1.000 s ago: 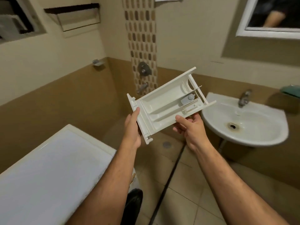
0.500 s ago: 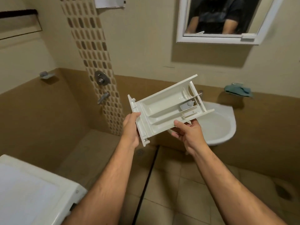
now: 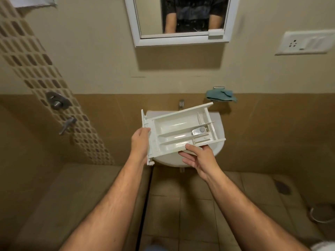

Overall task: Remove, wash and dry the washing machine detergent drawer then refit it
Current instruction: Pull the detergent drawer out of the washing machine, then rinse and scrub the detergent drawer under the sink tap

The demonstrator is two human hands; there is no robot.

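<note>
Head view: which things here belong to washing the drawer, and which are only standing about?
For the job: detergent drawer, left hand, right hand, basin, tap, teal cloth.

Only about: mirror, wall socket, shower valve.

One marking reads on the detergent drawer I hold: the word "FULL", small and faint, on its grey siphon cap.

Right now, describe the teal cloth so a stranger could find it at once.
Start at the white basin under the mirror. Look up and right of the tap to the small wall holder. The teal cloth lies crumpled there, the only blue-green thing on the brown tiles.
</note>
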